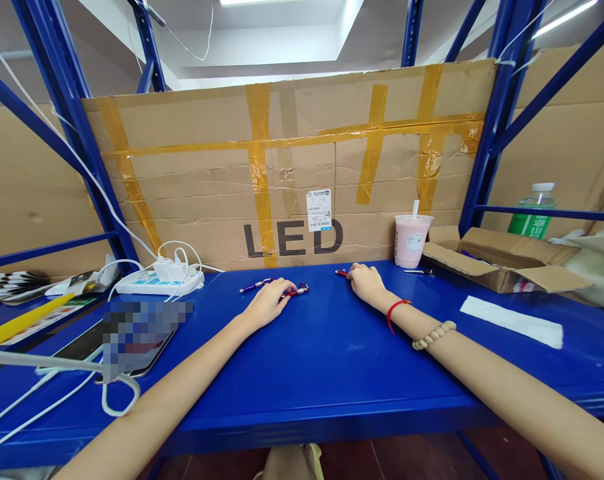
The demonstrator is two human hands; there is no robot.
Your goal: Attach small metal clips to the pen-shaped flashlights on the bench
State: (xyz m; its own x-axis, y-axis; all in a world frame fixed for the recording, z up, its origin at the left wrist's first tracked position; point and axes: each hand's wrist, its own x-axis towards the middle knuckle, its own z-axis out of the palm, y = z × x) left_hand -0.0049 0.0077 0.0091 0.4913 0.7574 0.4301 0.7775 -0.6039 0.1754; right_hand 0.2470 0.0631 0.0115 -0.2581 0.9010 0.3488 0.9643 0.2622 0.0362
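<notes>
On the blue tabletop, my left hand [268, 304] lies with its fingers bent over a shiny red pen [298, 291]; the pen's clip end sticks out to the right. Just behind that hand lies a blue pen [255, 286] with silver bands, partly hidden by the knuckles. Farther right, my right hand [367, 285] is closed, palm down, on a second red piece that looks like a pen part [341, 273]. Only its tip shows at the left of the fingers. A red cord and a beaded bracelet circle the right wrist and forearm.
A pink drink cup [411, 241], a small metallic item [419, 272], an open cardboard box [502, 261] and a white strip [512, 321] are on the right. Left are a power strip [127, 283], cables and a tablet [155, 357]. Cardboard [212, 200] walls the back.
</notes>
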